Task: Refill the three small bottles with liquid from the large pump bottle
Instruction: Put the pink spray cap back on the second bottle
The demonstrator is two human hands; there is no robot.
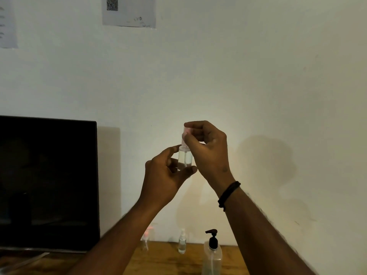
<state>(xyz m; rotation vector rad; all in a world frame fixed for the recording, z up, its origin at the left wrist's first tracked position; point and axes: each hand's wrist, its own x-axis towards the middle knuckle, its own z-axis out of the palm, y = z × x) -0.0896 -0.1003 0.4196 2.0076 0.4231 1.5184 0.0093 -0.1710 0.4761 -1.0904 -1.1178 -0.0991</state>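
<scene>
Both hands hold one small bottle (185,160) above the pump bottle (212,255).
Left hand (166,175) grips its body; right hand (206,149) pinches its pink cap (186,133).

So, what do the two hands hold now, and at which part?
Both hold one small clear bottle. The left hand grips its body between thumb and fingers; the right hand pinches its pink top.

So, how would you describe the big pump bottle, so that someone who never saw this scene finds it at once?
Look at the wooden table below the pale wall, to the right of the dark monitor. Near its front edge stands the large pump bottle, right of two small clear bottles. It alone has a black pump head, and it is much bigger than they are.
</scene>
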